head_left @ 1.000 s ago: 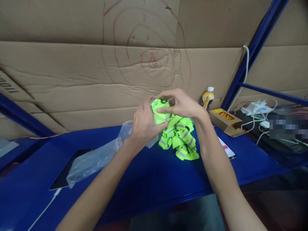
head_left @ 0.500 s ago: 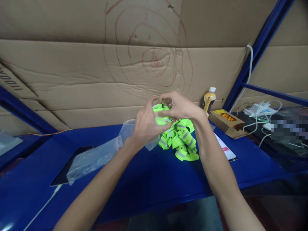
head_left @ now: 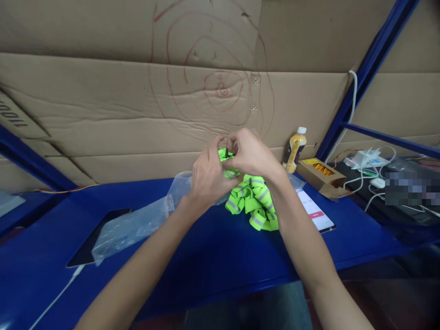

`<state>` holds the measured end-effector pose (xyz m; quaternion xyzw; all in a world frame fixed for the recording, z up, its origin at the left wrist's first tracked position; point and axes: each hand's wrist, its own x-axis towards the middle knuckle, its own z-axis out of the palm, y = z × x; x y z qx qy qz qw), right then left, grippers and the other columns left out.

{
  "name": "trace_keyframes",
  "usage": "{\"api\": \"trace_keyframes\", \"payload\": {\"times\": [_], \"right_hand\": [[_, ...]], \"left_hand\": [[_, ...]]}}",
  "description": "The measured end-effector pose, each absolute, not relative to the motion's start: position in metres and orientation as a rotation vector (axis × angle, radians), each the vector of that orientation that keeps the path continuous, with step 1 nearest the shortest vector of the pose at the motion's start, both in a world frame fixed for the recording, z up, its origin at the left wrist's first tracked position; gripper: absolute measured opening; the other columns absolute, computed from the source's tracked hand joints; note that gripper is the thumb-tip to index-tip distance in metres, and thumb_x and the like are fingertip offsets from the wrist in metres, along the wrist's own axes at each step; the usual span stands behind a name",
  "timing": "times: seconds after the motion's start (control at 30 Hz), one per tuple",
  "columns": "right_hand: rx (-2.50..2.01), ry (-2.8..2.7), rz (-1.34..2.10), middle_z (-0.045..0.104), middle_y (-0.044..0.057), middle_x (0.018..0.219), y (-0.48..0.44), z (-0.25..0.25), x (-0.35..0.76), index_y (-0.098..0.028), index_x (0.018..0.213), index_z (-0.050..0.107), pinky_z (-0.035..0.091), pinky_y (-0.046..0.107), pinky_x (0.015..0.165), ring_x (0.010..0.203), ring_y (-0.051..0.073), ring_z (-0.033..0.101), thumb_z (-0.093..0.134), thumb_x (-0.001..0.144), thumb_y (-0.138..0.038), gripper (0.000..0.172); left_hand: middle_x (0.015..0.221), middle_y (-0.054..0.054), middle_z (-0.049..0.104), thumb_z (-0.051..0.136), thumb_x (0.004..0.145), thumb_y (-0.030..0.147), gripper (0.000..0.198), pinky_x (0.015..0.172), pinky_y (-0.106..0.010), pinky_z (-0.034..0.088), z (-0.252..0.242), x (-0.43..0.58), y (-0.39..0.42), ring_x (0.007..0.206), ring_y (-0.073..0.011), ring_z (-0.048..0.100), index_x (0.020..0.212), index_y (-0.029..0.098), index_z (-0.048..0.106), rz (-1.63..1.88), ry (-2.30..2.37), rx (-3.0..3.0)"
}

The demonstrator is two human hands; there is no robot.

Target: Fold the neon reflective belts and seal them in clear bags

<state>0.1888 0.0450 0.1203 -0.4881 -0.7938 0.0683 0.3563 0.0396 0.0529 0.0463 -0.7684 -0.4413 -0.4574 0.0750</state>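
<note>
My left hand [head_left: 208, 176] is wrapped round a bundle of bright yellow-green reflective strap [head_left: 226, 154] with grey stripes and a small black part on top. From the other side, my right hand [head_left: 248, 153] closes its fingers on the same bundle, hiding much of it. Below the hands, more loops of reflective strap [head_left: 252, 197] lie in a loose heap on the blue table [head_left: 206, 256]. Just left of my left hand is a clear plastic bag [head_left: 137, 227], lying partly over a dark tablet [head_left: 82, 252].
A bottle with a white cap [head_left: 294, 149] stands at the back right, beside an open cardboard box [head_left: 321, 176]. A lit phone [head_left: 314, 211] lies near my right forearm. White cables [head_left: 360, 176] tangle at far right. A cardboard wall [head_left: 103, 101] rises behind.
Both hands stay on the strap bundle, and less of it shows between them. My right hand and forearm have shifted slightly left. The camera view has moved a little.
</note>
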Motion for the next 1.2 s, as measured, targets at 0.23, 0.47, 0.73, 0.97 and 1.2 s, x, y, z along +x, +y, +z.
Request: {"api": "trace_keyframes", "payload": {"times": [0.23, 0.47, 0.73, 0.97, 1.2], "right_hand": [[-1.127, -2.047, 0.361, 0.042, -0.006, 0.062, 0.055, 0.112, 0.18, -0.024, 0.064, 0.042, 0.028, 0.031, 0.059, 0.065, 0.012, 0.041, 0.07, 0.061, -0.011, 0.031], [-0.934, -1.775, 0.772, 0.055, -0.007, 0.064, 0.078, 0.108, 0.204, -0.023, 0.078, 0.052, 0.035, 0.025, 0.054, 0.058, 0.011, 0.048, 0.093, 0.062, -0.036, 0.046], [-0.93, -1.79, 0.844, 0.061, -0.003, 0.062, 0.058, 0.126, 0.219, -0.019, 0.083, 0.063, 0.028, 0.024, 0.047, 0.052, 0.008, 0.043, 0.102, 0.06, -0.055, 0.057], [-0.878, -1.929, 0.865, 0.055, -0.005, 0.06, 0.059, 0.128, 0.22, -0.016, 0.083, 0.066, 0.031, 0.024, 0.053, 0.057, 0.009, 0.045, 0.098, 0.061, -0.044, 0.048], [-0.971, -2.025, 0.516, 0.038, -0.007, 0.057, 0.051, 0.129, 0.205, -0.017, 0.07, 0.058, 0.023, 0.026, 0.053, 0.057, 0.008, 0.034, 0.075, 0.072, -0.02, 0.017]], "left_hand": [[0.134, -0.014, 0.071, 0.089, 0.068, 0.032, 0.095, 0.11, -0.049, 0.055, 0.049, 0.039, 0.051, 0.125, -0.0392, 0.07, 0.152, 0.02, 0.046, -1.366, -1.409, -2.27], [0.168, -0.018, 0.045, 0.099, 0.064, 0.065, 0.131, 0.124, -0.056, 0.044, 0.079, 0.024, 0.039, 0.153, -0.0445, 0.048, 0.168, 0.029, 0.027, -1.369, -1.09, -2.488], [0.142, -0.019, 0.065, 0.092, 0.078, 0.042, 0.086, 0.112, -0.058, 0.053, 0.069, 0.024, 0.052, 0.134, -0.0458, 0.064, 0.15, 0.019, 0.052, -1.327, -1.348, -2.401], [0.129, -0.015, 0.072, 0.091, 0.074, 0.042, 0.077, 0.101, -0.053, 0.059, 0.065, 0.021, 0.058, 0.119, -0.0418, 0.072, 0.141, 0.019, 0.061, -1.382, -1.31, -2.382], [0.118, -0.013, 0.074, 0.094, 0.067, 0.037, 0.069, 0.093, -0.051, 0.059, 0.062, 0.016, 0.063, 0.11, -0.0414, 0.074, 0.126, 0.021, 0.064, -1.449, -1.225, -2.384]]}}
